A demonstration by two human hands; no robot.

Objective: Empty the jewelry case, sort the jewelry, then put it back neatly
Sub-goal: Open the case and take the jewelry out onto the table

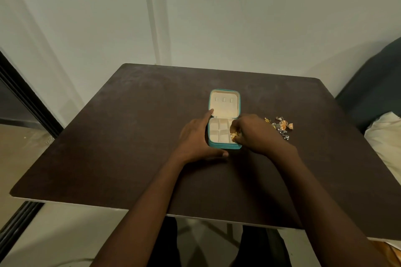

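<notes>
A small teal jewelry case (224,147) lies open in the middle of the dark table, its cream lid (224,105) flat behind it. The cream compartments (219,133) on the left look bare. My left hand (196,138) rests against the case's left side, index finger along the hinge corner and thumb at the front edge. My right hand (253,133) reaches into the right compartments and pinches a gold piece of jewelry (234,135). A heap of gold and silver earrings (281,126) lies on the table just right of my right hand.
The dark brown table (130,147) has rounded corners and a pale edge. A dark cushion (373,84) and a white pillow (388,136) lie past its right side. A white wall stands behind, and a black frame (23,93) runs at the left.
</notes>
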